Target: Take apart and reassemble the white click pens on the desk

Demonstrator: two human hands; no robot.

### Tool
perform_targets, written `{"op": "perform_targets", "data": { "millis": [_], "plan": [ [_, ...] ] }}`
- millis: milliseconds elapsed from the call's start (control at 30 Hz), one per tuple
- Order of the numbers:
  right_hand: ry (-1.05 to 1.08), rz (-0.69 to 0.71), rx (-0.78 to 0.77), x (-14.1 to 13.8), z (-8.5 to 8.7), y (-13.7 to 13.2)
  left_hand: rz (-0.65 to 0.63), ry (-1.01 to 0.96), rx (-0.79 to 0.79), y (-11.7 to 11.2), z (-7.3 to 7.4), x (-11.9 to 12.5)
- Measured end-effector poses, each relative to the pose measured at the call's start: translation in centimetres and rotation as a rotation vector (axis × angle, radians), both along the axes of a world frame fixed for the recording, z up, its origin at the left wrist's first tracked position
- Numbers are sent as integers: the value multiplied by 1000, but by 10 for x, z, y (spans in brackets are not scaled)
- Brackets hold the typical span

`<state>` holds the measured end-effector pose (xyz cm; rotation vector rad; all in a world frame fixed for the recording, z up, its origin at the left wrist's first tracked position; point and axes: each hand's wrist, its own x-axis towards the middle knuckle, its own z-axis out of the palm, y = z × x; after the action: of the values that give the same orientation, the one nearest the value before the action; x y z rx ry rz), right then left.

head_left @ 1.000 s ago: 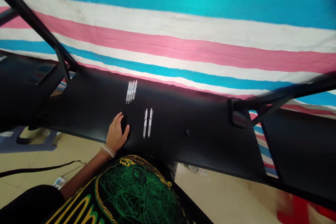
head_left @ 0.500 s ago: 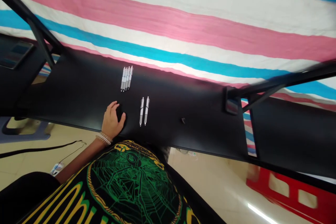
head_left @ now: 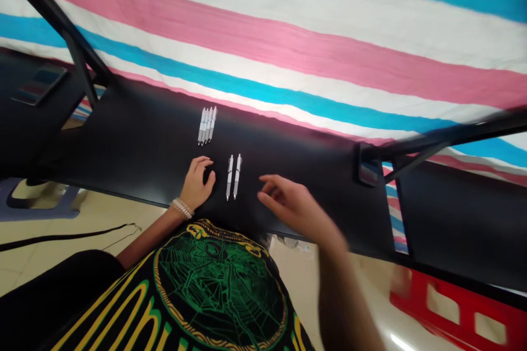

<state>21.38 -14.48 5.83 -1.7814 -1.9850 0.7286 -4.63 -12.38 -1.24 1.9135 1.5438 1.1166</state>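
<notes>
Two white-and-grey pens (head_left: 233, 177) lie side by side on the black table (head_left: 144, 137), between my hands. Behind them, several like pens (head_left: 207, 126) rest in a close row. My left hand (head_left: 198, 182) is by the near edge, left of the pair, its fingers curved and thumb apart, holding nothing. On the other side, my right hand (head_left: 286, 197) hovers with fingers bent and thumb apart from them, nothing between. It is slightly blurred and does not touch the pens. The small dark object seen earlier on the right is hidden, apparently behind this hand.
A striped cloth (head_left: 288, 60) hangs along the table's far side. Black metal supports (head_left: 403, 142) rise at both ends. A dark flat device (head_left: 41, 85) lies at the far left. A red stool (head_left: 457, 307) stands below right, and a grey stool (head_left: 41, 200) below left.
My right hand has come into view from the lower right, reaching over the table. My left hand has shifted slightly right, closer to the two pens. The pens look unmoved.
</notes>
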Motion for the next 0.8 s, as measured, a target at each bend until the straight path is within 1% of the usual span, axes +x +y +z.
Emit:
{"op": "perform_targets", "data": {
  "millis": [67, 167, 200, 267, 367, 433, 500, 567, 633, 700, 733, 800],
  "plan": [
    [27, -25, -49, -21, -14, 3, -53, -50, -1, 12, 0, 11],
    [30, -138, -54, -52, -37, 5, -110, -62, -39, 27, -1, 25],
    [18, -163, -28, -60, -43, 5, -116, -57, -54, 30, -2, 28],
    [37, -161, -22, -68, -50, 5, -99, -57, -75, 34, -3, 32],
    [139, -145, -51, -65, -52, 9, -69, -130, -104, 38, -3, 36],
    [257, -178, -40, -59, -49, 15, -62, -269, -166, 41, -3, 37],
    [390, -171, -9, -54, -45, 22, -76, -507, -292, 46, 1, 37],
    [474, -76, 23, -52, -38, 28, -120, -784, -438, 52, 7, 36],
    [505, 37, 45, -53, -33, 35, -187, -1004, -526, 58, 14, 33],
    [580, 68, 48, -55, -32, 40, -224, -1109, -525, 65, 20, 30],
    [633, 51, 43, -57, -34, 43, -218, -1128, -511, 68, 22, 28],
    [741, -28, 26, -62, -43, 46, -181, -1111, -492, 72, 22, 26]
  ]
}}
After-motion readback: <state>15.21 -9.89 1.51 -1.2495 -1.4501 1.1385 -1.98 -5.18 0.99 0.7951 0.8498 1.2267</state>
